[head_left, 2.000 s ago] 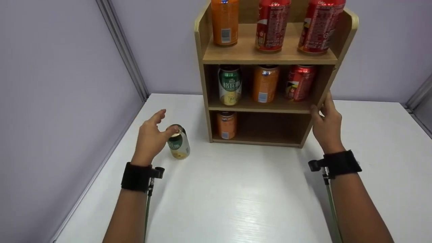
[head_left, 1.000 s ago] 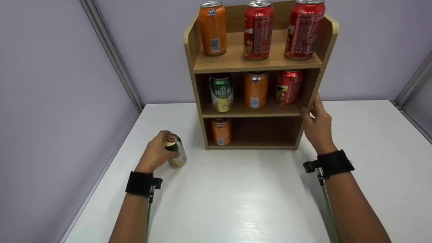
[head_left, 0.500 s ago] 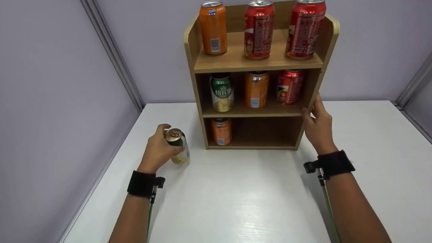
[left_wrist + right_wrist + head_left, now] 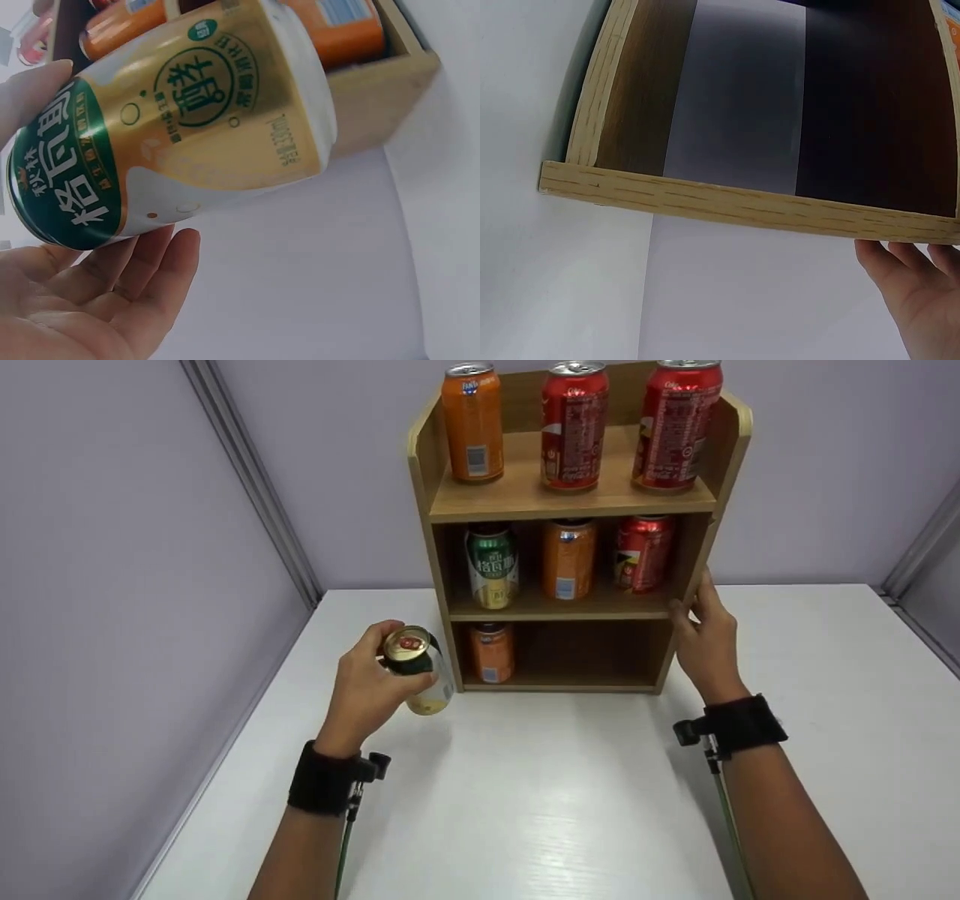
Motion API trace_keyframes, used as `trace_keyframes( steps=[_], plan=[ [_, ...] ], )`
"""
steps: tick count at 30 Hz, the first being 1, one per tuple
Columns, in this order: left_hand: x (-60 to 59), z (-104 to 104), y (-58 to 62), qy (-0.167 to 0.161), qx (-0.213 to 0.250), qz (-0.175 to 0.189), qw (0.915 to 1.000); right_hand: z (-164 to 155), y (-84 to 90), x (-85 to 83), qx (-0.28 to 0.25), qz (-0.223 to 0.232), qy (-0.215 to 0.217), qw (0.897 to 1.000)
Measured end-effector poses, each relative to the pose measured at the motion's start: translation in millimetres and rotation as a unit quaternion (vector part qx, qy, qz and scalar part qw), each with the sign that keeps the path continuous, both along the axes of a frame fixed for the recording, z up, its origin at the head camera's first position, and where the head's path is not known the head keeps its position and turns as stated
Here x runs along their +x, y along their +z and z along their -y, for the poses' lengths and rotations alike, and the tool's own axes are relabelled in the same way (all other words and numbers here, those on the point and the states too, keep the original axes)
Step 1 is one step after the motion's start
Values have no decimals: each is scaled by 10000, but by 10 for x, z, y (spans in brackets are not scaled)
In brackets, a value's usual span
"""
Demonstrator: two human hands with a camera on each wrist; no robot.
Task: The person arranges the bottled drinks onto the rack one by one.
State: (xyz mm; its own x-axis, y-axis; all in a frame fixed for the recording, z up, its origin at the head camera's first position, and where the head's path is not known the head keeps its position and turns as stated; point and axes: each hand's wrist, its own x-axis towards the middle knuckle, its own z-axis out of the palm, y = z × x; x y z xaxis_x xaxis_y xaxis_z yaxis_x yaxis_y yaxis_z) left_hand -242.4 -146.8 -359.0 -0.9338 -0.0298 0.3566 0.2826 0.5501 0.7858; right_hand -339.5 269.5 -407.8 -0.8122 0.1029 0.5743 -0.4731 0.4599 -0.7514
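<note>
My left hand (image 4: 369, 684) grips a green, gold and white drink can (image 4: 421, 673) and holds it tilted above the white table (image 4: 540, 802), just in front of the wooden shelf unit (image 4: 570, 508) at its lower left corner. In the left wrist view the can (image 4: 187, 127) fills the frame, with my left hand (image 4: 97, 300) curled beneath it. My right hand (image 4: 703, 634) holds the shelf's right side panel at middle-shelf height. The right wrist view shows the right hand (image 4: 919, 292) under the shelf's front edge (image 4: 742, 202).
The bottom shelf holds one orange can (image 4: 491, 652) at its left, and the space beside it is dark. A green can (image 4: 491, 566), an orange can (image 4: 568, 559) and a red can (image 4: 643, 553) fill the middle shelf. Three more cans stand on top. A grey partition wall (image 4: 112, 585) borders the table's left side.
My left hand closed round the can, lifted it off the table and carried it right, toward the shelf. The right hand stayed on the shelf's side.
</note>
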Motion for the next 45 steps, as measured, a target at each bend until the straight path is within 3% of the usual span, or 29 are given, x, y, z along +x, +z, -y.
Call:
trace_keyframes(
  steps=[3,8,19,24,30,38,45],
  plan=[
    [0,-143,42,-146,42,-170,9997,-8,12,-7,-17,-24,-11,10000],
    [-86,-385,50,-363,19,-147,9992,-10,22,-19,-76,-26,9,10000],
    [-267,-905,-114,-738,-163,-61,9971,6,-4,9,-36,-72,-1,10000],
    [-341,-1138,-181,-781,-360,19,9963,2,4,4,-34,-52,-12,10000],
    [-427,-1377,-297,-810,-259,218,9961,2,-2,-6,-78,-65,7,9999],
    [-576,-1612,-445,-593,-419,551,9958,-6,0,-5,-138,-39,54,9999],
    [-730,-1755,-534,-603,15,607,9963,-5,0,-1,-197,-56,121,9997]
  ],
)
